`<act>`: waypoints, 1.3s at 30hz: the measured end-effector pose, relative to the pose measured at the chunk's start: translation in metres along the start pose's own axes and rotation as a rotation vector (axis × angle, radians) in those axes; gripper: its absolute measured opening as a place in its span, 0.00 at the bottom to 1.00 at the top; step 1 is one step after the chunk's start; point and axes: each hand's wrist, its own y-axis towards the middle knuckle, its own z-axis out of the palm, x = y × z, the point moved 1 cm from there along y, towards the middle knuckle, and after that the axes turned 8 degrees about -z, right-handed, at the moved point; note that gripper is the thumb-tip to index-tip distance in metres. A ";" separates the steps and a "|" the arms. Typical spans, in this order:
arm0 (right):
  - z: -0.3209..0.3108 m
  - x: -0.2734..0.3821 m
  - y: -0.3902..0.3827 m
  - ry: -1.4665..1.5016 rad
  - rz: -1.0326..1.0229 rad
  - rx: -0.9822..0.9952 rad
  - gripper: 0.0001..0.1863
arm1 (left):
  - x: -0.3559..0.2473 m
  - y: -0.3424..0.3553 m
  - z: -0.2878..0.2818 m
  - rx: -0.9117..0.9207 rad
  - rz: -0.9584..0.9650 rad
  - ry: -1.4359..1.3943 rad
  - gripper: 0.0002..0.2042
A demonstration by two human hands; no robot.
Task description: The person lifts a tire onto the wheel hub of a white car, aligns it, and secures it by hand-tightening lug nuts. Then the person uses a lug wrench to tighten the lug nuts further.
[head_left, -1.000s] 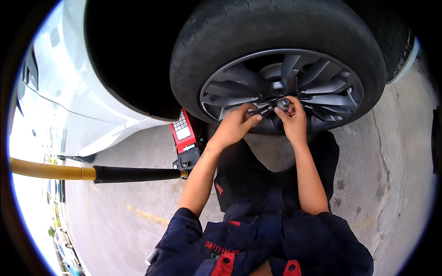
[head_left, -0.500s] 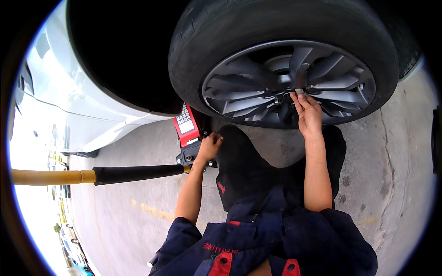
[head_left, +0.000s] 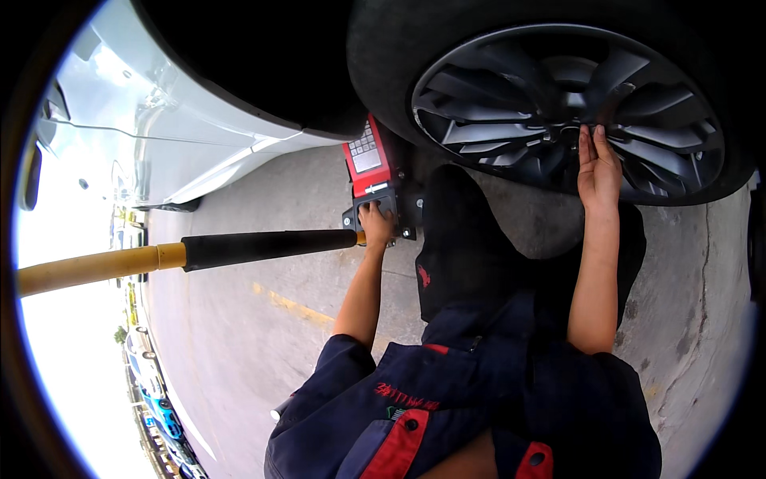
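Observation:
A car wheel with a dark multi-spoke rim (head_left: 511, 104) and black tyre (head_left: 383, 72) hangs at the top right. My right hand (head_left: 597, 164) lies flat against the spokes near the hub, fingers pointing up. My left hand (head_left: 375, 223) rests on the base of a red floor jack (head_left: 369, 164) under the car, where the jack's handle joins it. That long handle (head_left: 239, 249), black near the jack and yellow farther out, runs off to the left. Whether the left hand grips anything cannot be told.
The white car body (head_left: 159, 128) fills the upper left. Grey concrete ground (head_left: 263, 343) with a faded yellow line lies below. My dark trousered knees and navy and red work top take up the lower middle. Parked cars (head_left: 159, 415) show at the far left edge.
My left hand left the wheel hub and dropped to the base of the red jack. My right hand stayed at the hub. The view shifted left and closer to the ground.

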 end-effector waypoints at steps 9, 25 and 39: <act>0.010 -0.012 -0.008 -0.347 -0.309 0.052 0.11 | 0.016 0.061 0.032 0.505 -0.516 0.370 0.36; 0.016 -0.011 -0.010 -0.721 -0.488 -0.069 0.10 | 0.035 0.073 0.039 0.435 -0.239 0.388 0.24; 0.001 -0.008 -0.001 0.811 0.462 0.264 0.15 | 0.017 0.074 0.027 0.409 -0.127 0.479 0.21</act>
